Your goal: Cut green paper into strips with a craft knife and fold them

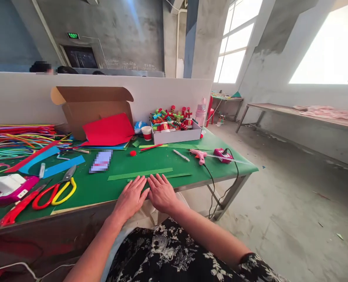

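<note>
Side by side at the table's front edge, my left hand [132, 196] and my right hand [161, 190] lie flat, palms down, with fingers stretched out. Neither one holds anything. Under or against the fingertips runs a narrow green strip [180, 175], partly covered by the hands. Just beyond it lies a wider light green strip [140, 174]. A pink glue gun [200, 156] with a clear glue stick rests to the right, near a white pen [181, 155]. To the left are scissors [64, 188] with one red and one yellow handle.
A white box [178, 136] of colourful small figures stands at the back, beside a paper cup [147, 133]. Red sheets [109, 129] lean on an open cardboard box [97, 105]. Pipe cleaners [21, 137] and power strips [12, 190] lie left; cords hang off the right edge.
</note>
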{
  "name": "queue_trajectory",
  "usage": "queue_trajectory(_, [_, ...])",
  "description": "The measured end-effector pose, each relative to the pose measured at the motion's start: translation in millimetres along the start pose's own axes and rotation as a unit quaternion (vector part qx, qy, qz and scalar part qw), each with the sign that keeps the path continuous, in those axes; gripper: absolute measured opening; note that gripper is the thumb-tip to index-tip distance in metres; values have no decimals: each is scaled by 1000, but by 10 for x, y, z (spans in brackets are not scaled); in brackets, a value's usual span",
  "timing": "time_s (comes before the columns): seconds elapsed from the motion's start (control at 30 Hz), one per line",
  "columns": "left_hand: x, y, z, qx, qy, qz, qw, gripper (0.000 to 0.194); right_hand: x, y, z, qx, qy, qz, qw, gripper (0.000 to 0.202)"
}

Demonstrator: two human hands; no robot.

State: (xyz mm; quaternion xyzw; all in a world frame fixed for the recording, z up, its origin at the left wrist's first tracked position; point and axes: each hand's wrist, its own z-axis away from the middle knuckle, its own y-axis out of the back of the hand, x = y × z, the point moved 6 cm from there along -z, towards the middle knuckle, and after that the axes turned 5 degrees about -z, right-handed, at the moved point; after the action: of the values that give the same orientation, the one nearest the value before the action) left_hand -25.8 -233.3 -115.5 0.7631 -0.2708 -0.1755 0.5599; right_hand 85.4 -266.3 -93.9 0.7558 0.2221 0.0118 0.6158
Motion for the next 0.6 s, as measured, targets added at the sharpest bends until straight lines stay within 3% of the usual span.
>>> queue_trajectory(0.13, [-36, 84, 103, 33, 32, -28, 999, 51, 206, 50, 119, 13, -30, 13, 999, 50])
queue_trajectory(0.37, [-332, 146, 221, 32, 88, -54, 994, 50, 775, 240, 435, 45, -77, 42, 995, 47])
queue_trajectory(0.6, [-319, 198, 222, 22, 100, -40, 994, 48, 1188, 432, 736, 86, -115, 73, 987, 46])
